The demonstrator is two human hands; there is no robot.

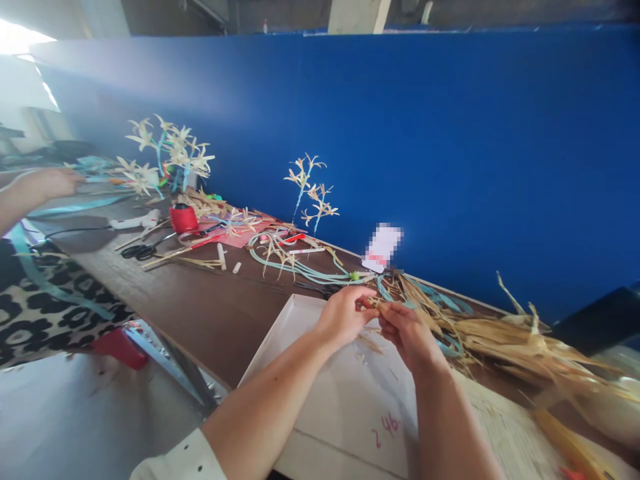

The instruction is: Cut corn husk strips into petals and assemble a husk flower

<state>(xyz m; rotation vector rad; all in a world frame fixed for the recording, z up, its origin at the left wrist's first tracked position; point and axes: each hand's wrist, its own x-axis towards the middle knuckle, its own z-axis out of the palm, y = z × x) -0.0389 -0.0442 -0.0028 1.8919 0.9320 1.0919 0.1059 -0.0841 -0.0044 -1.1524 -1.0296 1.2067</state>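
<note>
My left hand point(344, 313) and my right hand point(407, 333) meet over a white tray point(295, 333) on the brown table. Both pinch a small piece of dried straw point(376, 308) between thumb and fingers. Just to the right of my hands lies a heap of dried straw leaves point(505, 340). Light blue strips point(305, 270) curl on the table behind the tray.
Straw flowers on blue stems point(310, 190) stand against the blue wall point(450, 147), and a bigger bunch point(170, 153) stands at the far left. A red spool point(183, 218), black scissors point(140, 251) and a glue gun point(137, 221) lie on the table. Another person's hand point(47, 183) works at the far left.
</note>
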